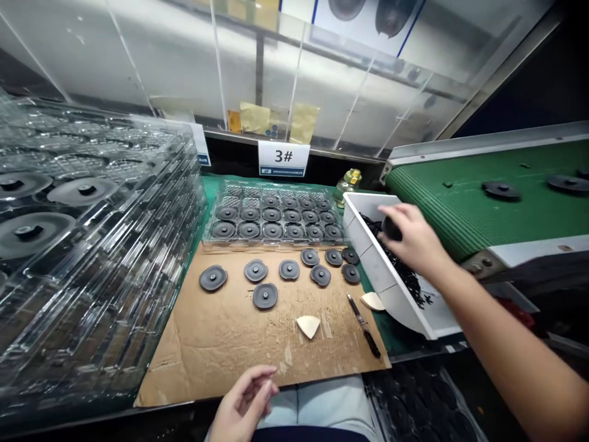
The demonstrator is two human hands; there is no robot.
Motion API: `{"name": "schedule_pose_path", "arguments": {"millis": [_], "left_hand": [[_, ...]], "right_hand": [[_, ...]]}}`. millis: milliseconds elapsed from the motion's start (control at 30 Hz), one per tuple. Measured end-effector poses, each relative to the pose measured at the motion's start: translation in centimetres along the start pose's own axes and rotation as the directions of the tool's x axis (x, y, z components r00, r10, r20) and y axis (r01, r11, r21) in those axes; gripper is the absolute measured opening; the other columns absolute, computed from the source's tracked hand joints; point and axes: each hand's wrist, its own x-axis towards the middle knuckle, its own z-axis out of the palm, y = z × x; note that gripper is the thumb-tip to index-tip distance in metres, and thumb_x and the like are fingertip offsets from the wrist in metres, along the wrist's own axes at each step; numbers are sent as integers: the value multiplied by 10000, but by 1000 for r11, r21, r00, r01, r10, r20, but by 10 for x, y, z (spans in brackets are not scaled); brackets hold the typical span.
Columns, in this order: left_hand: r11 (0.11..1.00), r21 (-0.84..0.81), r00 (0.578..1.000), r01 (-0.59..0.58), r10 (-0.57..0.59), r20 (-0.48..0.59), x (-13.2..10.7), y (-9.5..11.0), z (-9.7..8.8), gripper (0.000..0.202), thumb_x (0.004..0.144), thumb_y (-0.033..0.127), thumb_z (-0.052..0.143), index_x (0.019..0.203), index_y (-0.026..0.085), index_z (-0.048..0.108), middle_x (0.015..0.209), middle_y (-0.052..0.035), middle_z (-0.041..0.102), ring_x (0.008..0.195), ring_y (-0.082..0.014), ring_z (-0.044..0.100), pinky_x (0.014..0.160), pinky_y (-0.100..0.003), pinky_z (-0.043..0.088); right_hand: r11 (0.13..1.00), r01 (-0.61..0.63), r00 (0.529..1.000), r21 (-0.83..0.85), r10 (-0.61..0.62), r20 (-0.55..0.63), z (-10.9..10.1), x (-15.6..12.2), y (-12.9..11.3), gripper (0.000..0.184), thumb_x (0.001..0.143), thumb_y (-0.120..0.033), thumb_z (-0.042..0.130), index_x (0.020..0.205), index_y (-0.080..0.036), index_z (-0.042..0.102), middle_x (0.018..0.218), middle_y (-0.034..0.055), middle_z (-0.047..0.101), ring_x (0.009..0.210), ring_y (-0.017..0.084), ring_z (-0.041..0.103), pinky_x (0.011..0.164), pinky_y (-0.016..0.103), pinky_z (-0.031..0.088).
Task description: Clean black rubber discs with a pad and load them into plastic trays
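Note:
My right hand is closed on a dark round disc, held above the white bin at the right. Loose thin black scraps lie inside that bin, partly hidden by my hand. Low in front of me, my left hand hovers by the cardboard's near edge, fingers loosely curled and apart, nothing visible in it. On the cardboard sheet lie several dark grey discs with a small central knob, among them one disc nearest me. A cream wedge-shaped pad and a black pen-like tool lie there too.
Behind the cardboard, a clear plastic tray holds rows of discs. Tall stacked clear trays stand at the left. A green conveyor belt carrying discs runs at the right. A small glass bottle stands behind the bin.

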Motion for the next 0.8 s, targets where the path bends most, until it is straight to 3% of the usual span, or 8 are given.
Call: {"name": "schedule_pose_path", "arguments": {"millis": [67, 133, 233, 367, 533, 633, 700, 800], "left_hand": [[988, -156, 997, -6, 17, 71, 5, 5, 11, 419, 661, 495, 762, 993, 248, 692, 907, -65, 726, 852, -199, 668, 809, -302, 516], [957, -291, 982, 19, 37, 186, 8, 6, 26, 619, 583, 467, 824, 1144, 286, 636, 1149, -100, 685, 1084, -251, 627, 968, -362, 465], [917, -384, 938, 103, 39, 344, 9, -3, 39, 840, 499, 407, 878, 1271, 325, 557, 1380, -118, 544, 1255, -295, 518, 1025, -393, 430], [904, -397, 925, 159, 4, 380, 10, -14, 30, 810, 547, 349, 870, 1288, 305, 545, 1374, -139, 549, 1280, -305, 498, 1068, -409, 390], [899, -401, 968, 177, -85, 237, 13, 2, 8, 679, 563, 376, 854, 1191, 292, 611, 1307, -112, 609, 1252, -295, 527, 1015, -348, 442], [829, -504, 969, 241, -182, 164, 16, 19, 1, 658, 577, 385, 848, 1183, 286, 612, 1252, -96, 642, 1112, -283, 631, 930, -343, 504], [783, -573, 970, 242, -205, 129, 18, 27, -3, 664, 545, 365, 869, 1156, 272, 626, 1197, -82, 672, 1028, -266, 672, 891, -338, 529], [752, -618, 972, 230, -205, 113, 19, 33, -7, 671, 531, 360, 877, 1145, 255, 629, 1169, -72, 687, 996, -243, 684, 878, -317, 538]], "right_hand": [[975, 157, 980, 158, -173, 96, 15, -50, -37, 439, 802, -237, 586, 1238, -237, 527, 1174, 88, 588, 1110, 220, 564, 954, 333, 472], [806, 260, 926, 532, -364, 99, 36, -101, -75, 464, 828, -207, 555, 1281, -258, 468, 1131, 82, 617, 1055, 215, 601, 901, 349, 513], [644, 141, 942, 751, -322, 99, 69, -162, -122, 524, 852, -311, 593, 1341, -275, 411, 1137, 84, 618, 1054, 229, 589, 883, 353, 524], [570, 28, 990, 821, -132, 58, 93, -191, -158, 540, 897, -461, 505, 1386, -269, 378, 1196, 115, 583, 1107, 261, 560, 909, 396, 514], [693, 40, 943, 720, -264, 203, 97, -178, -150, 775, 816, -450, 639, 1472, -273, 267, 1404, 121, 457, 1322, 304, 409, 1025, 452, 447], [791, -116, 973, 601, -31, 227, 118, -169, -128, 556, 891, -451, 519, 1393, -227, 430, 1331, 171, 472, 1098, 292, 592, 890, 460, 526], [800, -208, 970, 563, 95, 223, 140, -168, -117, 425, 924, -383, 452, 1281, -172, 544, 1267, 205, 475, 956, 279, 632, 814, 475, 537], [774, -206, 972, 598, 91, 217, 164, -174, -114, 312, 911, -329, 473, 1130, -179, 638, 1124, 160, 558, 923, 259, 621, 800, 439, 530]]}}
